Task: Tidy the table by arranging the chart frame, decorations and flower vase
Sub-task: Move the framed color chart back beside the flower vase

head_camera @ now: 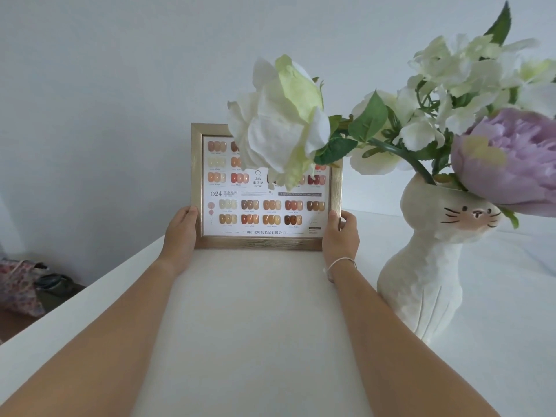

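Two bare forearms are seen coming in from the lower corners of the picture and meeting near the centre, above the white table (264, 326). On the right wrist a thin white bracelet (341, 263) is worn. At the right side of the picture, nearer than the frame, a white cat-shaped vase (427, 266) is standing upright on the table, well apart from the left edge. It is filled with flowers: a purple flower (508, 164) at the far right, small white blossoms (469, 76) above, and one big white flower (282, 121) that is leaning to the left, in front of the upper right part of the frame.

The chart frame (258, 242) is held upright in the centre, its lower edge on or just above the table. The left hand (180, 233) is gripping the lower left corner, the right hand (341, 236) the lower right corner; in each grip the thumb is laid on the front and the fingers are curled behind. Behind everything a plain pale wall (105, 85) is seen.
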`<state>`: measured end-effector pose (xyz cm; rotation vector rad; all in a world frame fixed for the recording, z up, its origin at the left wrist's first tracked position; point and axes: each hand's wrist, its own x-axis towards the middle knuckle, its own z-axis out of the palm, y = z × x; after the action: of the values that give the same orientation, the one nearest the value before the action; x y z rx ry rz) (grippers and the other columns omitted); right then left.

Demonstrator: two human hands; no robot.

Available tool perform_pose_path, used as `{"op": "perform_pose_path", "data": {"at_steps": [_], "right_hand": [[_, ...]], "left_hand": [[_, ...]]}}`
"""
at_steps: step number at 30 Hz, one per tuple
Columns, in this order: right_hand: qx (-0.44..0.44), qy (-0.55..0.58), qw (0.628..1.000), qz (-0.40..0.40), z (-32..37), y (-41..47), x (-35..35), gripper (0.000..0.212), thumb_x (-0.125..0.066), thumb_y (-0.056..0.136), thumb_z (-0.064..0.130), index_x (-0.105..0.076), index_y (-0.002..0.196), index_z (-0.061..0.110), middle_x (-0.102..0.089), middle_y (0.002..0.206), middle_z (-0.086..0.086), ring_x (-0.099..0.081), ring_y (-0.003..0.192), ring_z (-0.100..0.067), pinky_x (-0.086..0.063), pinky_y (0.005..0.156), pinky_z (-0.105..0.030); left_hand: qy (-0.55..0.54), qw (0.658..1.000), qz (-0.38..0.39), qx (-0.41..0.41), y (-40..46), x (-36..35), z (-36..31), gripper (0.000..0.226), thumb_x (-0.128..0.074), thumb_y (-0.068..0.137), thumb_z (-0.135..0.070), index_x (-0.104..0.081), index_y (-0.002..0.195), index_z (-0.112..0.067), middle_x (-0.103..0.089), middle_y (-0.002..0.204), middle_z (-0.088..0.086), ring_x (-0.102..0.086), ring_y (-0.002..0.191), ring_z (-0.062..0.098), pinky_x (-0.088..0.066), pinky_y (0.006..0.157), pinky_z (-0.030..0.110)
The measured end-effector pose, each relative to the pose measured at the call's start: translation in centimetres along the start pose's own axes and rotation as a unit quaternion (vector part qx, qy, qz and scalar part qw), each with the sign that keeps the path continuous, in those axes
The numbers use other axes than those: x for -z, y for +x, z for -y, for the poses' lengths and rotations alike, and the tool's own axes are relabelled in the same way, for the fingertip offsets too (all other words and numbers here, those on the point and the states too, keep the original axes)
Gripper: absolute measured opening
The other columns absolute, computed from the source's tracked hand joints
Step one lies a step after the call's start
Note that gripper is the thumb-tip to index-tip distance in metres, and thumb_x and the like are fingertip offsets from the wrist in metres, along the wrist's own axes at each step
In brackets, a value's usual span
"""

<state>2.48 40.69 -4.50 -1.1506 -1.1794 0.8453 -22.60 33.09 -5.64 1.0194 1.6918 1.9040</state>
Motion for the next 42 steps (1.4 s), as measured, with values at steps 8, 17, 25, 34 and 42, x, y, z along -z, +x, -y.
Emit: {"op": "perform_pose_path", "data": {"at_steps": [8, 17, 25, 34, 42], "right_hand": [[0.025, -0.032, 0.999, -0.013, 0.4, -2.0, 1.3, 0.045, -0.042, 0.094, 0.03, -0.037, 0.136, 0.017, -0.04, 0.137, -0.007, -0.046, 0.122, -0.02, -0.031, 0.091, -0.022], [0.07, -0.063, 0.994, 0.062, 1.9, -8.5, 5.0, 0.03, -0.044, 0.093, 0.027, -0.048, 0.122, 0.021, -0.047, 0.119, 0.002, -0.05, 0.107, -0.015, -0.038, 0.093, -0.026], [0.078, -0.082, 0.986, 0.119, 2.8, -14.2, 10.3, 0.034, -0.045, 0.094, 0.028, -0.05, 0.124, 0.015, -0.05, 0.127, -0.005, -0.053, 0.11, -0.019, -0.043, 0.1, -0.035], [0.09, -0.086, 0.979, 0.162, 3.3, -17.6, 17.6, 0.027, -0.047, 0.093, 0.029, -0.055, 0.116, 0.018, -0.053, 0.12, 0.002, -0.054, 0.096, -0.014, -0.041, 0.081, -0.021], [0.101, -0.116, 0.976, 0.155, 3.1, -17.3, 24.3, 0.024, -0.048, 0.093, 0.029, -0.057, 0.112, 0.018, -0.051, 0.11, 0.007, -0.054, 0.092, -0.012, -0.039, 0.066, -0.006]], "left_hand": [[-0.029, 0.999, -0.038, 0.008, -2.2, 1.1, -0.6, 0.025, -0.038, 0.092, -0.027, -0.056, 0.109, -0.021, -0.058, 0.107, 0.001, -0.055, 0.098, 0.02, -0.043, 0.085, 0.034], [-0.012, 0.999, -0.042, 0.017, -9.0, 2.9, -2.6, 0.024, -0.04, 0.092, -0.025, -0.054, 0.113, -0.024, -0.055, 0.111, 0.001, -0.052, 0.1, 0.017, -0.041, 0.087, 0.03], [0.036, 0.999, -0.015, 0.005, -17.0, 3.3, -4.7, 0.029, -0.041, 0.092, -0.023, -0.056, 0.116, -0.02, -0.058, 0.111, 0.001, -0.055, 0.105, 0.02, -0.043, 0.097, 0.037], [0.073, 0.996, 0.042, -0.009, -23.8, 1.3, -6.5, 0.023, -0.044, 0.091, -0.027, -0.058, 0.108, -0.03, -0.059, 0.118, 0.003, -0.054, 0.113, 0.023, -0.042, 0.102, 0.045], [0.093, 0.987, 0.12, -0.052, -29.1, -3.1, -8.2, 0.023, -0.045, 0.094, -0.027, -0.059, 0.112, -0.026, -0.06, 0.12, 0.0, -0.055, 0.114, 0.022, -0.042, 0.102, 0.042]]}}
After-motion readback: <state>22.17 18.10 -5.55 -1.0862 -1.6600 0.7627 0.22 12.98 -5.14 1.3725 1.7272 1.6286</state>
